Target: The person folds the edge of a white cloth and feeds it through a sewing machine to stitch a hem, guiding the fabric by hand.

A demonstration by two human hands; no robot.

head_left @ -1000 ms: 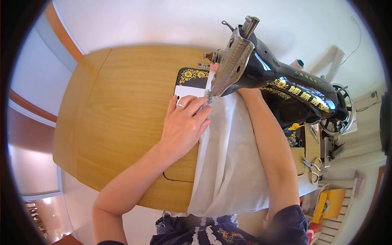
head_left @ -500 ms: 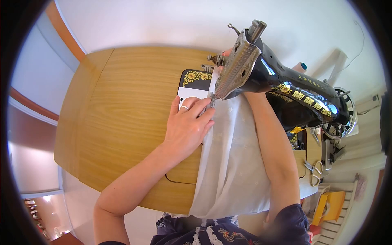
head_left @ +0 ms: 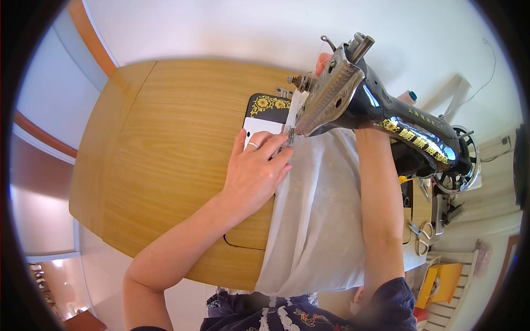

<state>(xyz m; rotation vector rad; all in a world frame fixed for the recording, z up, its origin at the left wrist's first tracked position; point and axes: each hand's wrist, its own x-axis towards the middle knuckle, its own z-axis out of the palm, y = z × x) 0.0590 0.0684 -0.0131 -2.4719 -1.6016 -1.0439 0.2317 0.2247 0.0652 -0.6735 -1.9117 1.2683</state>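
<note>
Left hand (head_left: pixel 255 172), fingers slightly spread, at edge of sheer white cloth (head_left: pixel 326 212) running beneath black, gold-lettered metal sewing machine (head_left: pixel 382 99). Right hand (head_left: pixel 322 63) mostly hidden behind it; finger state can't be told.

A yellow box (head_left: pixel 446 278) shows in front of white slats (head_left: pixel 468 280).

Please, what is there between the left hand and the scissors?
In the head view, going from the left hand: pale fabric, then the right forearm, then a narrow strip of wooden table before the scissors.
</note>
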